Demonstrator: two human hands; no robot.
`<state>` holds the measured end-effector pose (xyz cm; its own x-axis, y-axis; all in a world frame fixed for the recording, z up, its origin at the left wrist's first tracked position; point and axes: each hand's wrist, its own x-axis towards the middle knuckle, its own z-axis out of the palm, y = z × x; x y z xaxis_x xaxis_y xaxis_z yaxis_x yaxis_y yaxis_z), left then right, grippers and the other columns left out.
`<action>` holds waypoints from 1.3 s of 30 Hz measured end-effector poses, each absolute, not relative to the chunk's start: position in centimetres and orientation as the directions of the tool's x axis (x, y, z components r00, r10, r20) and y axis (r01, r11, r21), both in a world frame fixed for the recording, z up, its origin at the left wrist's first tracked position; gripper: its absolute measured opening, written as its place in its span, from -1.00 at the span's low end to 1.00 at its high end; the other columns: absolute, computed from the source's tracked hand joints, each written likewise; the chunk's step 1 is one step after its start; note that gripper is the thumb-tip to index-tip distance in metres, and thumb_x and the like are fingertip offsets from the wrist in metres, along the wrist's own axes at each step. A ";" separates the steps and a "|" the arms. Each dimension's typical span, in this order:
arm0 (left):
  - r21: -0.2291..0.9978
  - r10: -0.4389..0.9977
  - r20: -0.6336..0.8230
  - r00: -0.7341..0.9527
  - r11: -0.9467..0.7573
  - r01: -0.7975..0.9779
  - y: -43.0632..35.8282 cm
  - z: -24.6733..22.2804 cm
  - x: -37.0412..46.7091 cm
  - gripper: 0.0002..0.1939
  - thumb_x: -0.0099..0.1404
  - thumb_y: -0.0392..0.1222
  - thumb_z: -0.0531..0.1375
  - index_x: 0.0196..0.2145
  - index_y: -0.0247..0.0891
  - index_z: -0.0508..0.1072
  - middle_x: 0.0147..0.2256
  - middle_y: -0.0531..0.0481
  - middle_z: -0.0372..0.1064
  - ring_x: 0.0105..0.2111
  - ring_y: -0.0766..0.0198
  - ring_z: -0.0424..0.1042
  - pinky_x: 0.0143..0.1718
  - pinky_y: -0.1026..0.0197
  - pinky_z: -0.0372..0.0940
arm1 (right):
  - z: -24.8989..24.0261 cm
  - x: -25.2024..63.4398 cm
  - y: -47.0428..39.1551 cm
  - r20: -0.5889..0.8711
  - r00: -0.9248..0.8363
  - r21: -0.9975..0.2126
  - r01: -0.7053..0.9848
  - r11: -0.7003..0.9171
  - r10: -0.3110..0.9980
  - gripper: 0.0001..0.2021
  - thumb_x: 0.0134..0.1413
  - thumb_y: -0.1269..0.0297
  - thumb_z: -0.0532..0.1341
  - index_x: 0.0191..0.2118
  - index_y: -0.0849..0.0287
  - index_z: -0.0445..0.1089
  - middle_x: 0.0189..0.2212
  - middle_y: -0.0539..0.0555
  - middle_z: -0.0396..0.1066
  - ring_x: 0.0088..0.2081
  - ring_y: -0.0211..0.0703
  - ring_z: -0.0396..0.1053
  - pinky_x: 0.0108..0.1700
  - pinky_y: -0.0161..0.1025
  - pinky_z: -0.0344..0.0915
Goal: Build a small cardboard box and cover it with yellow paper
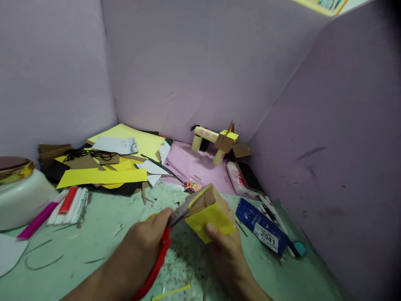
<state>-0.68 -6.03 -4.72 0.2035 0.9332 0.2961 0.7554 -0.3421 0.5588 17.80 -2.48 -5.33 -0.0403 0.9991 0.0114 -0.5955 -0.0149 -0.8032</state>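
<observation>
My left hand is closed around red-handled scissors, their blades pointing up and to the right. The blades lie along the top edge of a small cardboard box, with a thin yellow strip beside them. Yellow paper covers the box's near side, while the brown cardboard of its top shows. My right hand grips the box from the right, thumb pressed on the yellow face and fingers mostly hidden behind it. A cut yellow strip lies on the table below my hands.
Paper and cardboard scraps pile up at the back left, near several markers and a white rounded container. A spotted cardboard animal stands on pink paper at the back. A blue packet lies right. Purple walls enclose the table.
</observation>
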 end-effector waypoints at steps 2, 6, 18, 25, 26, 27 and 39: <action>0.552 0.965 0.255 0.063 -0.199 0.810 -5.4 -3.6 -1.4 -0.76 0.33 -0.30 -0.07 -0.10 -0.18 0.29 -0.32 -0.02 0.49 -0.34 0.20 0.50 -0.32 0.22 0.34 | -5.1 17.9 -2.4 -0.013 -0.092 -0.788 -0.612 -0.067 0.996 -0.27 -0.31 0.28 0.45 0.10 0.04 0.27 -0.17 0.07 0.53 -0.16 0.07 0.47 -0.12 -0.07 0.39; 0.218 0.974 0.075 -0.216 0.195 0.956 -3.6 -2.0 -3.8 -0.66 0.34 -0.21 -0.15 -0.08 -0.32 0.32 -0.35 -0.27 0.50 -0.34 -0.16 0.52 -0.43 0.02 0.29 | -4.8 18.0 -2.3 -0.125 -0.170 -0.771 -0.603 -0.203 0.978 -0.45 -0.25 0.10 0.42 -0.05 0.16 0.44 -0.28 0.14 0.58 -0.23 0.14 0.51 -0.12 0.03 0.38; 0.190 0.939 0.254 -0.230 0.185 0.964 -3.1 -2.1 -5.5 -0.53 0.36 -0.13 -0.14 0.05 -0.46 0.30 -0.01 -0.50 0.37 -0.03 -0.26 0.40 -0.16 -0.19 0.33 | -6.0 17.8 -2.8 -0.229 -0.333 -0.929 -0.205 -0.307 0.915 -0.50 -0.02 -0.06 0.28 -0.09 0.28 0.45 -0.30 0.17 0.57 -0.35 -0.01 0.51 -0.29 -0.17 0.34; 0.042 0.817 0.320 0.479 -0.517 0.855 -6.3 -4.2 2.3 -0.36 0.35 0.02 -0.03 0.27 -0.38 0.04 0.28 -0.27 0.01 0.29 -0.10 -0.04 0.24 -0.25 -0.05 | -5.0 16.5 -2.7 -0.027 -0.243 -0.969 0.247 0.035 0.970 -0.60 0.20 0.04 0.05 -0.03 0.21 0.38 -0.04 0.22 0.44 0.01 0.08 0.34 0.05 -0.01 0.21; 0.022 0.838 0.269 0.474 -0.497 0.867 -6.3 -4.3 2.7 -0.36 0.35 0.03 -0.03 0.26 -0.40 0.08 0.27 -0.30 0.02 0.28 -0.13 -0.02 0.23 -0.28 -0.05 | -4.7 16.4 -2.6 -0.029 -0.247 -0.954 0.297 0.048 0.969 -0.60 0.22 0.08 0.01 -0.02 0.23 0.37 -0.02 0.24 0.42 0.02 0.08 0.33 0.07 0.00 0.19; 0.010 0.860 0.231 0.456 -0.471 0.882 -6.2 -4.2 2.8 -0.37 0.34 0.04 -0.03 0.24 -0.42 0.12 0.26 -0.32 0.04 0.27 -0.16 -0.01 0.22 -0.29 -0.04 | -4.5 16.3 -2.6 -0.036 -0.252 -0.940 0.336 0.052 0.967 -0.60 0.23 0.10 -0.02 -0.02 0.25 0.37 -0.02 0.26 0.42 0.02 0.08 0.34 0.07 0.01 0.18; 0.450 0.930 0.089 0.356 -0.356 0.819 -5.2 -4.1 0.4 -0.14 0.15 -0.02 0.19 0.27 -0.46 -0.06 0.30 -0.44 -0.11 0.30 -0.15 -0.09 0.23 -0.23 0.01 | -4.6 16.9 -2.7 -0.074 -0.271 -0.910 0.412 0.046 0.960 -0.42 0.27 -0.04 -0.11 0.17 0.32 0.22 0.15 0.32 0.29 0.21 0.05 0.17 0.23 0.00 0.03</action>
<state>0.37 -5.19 -4.05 0.3561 0.9302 0.0888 0.8190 -0.3565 0.4496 16.93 -2.73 -4.58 -0.2710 0.9597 -0.0743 0.4123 0.0460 -0.9099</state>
